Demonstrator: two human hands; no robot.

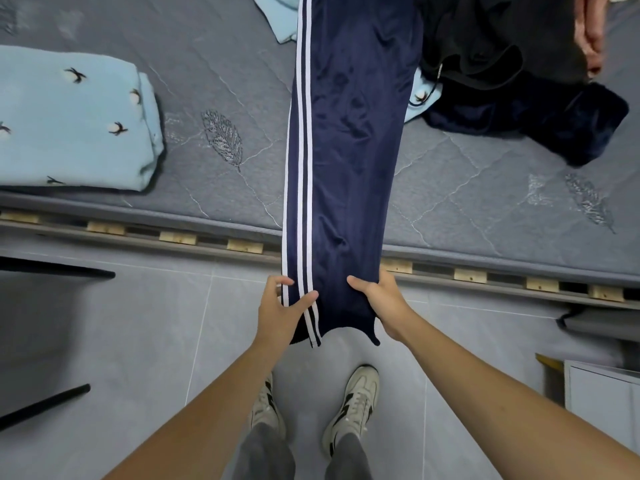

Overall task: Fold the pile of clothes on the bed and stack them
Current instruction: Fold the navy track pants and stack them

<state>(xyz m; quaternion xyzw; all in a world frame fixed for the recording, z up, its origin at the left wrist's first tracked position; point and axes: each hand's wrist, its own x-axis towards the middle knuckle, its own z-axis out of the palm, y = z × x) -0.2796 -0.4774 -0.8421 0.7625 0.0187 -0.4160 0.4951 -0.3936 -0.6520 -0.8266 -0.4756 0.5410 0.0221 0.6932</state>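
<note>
Grey quilted mattress (214,98), tiled floor (145,327)

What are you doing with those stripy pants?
A person standing at the edge of the bed is folding laundry. Both hands grip the cuff end of navy track pants with white side stripes: the left hand on the striped edge, the right hand on the plain edge. The pants stretch from the hands out across the mattress. A folded light blue sweater already sits on the bed to the left, and a heap of dark clothes waits unfolded on the right.
</note>
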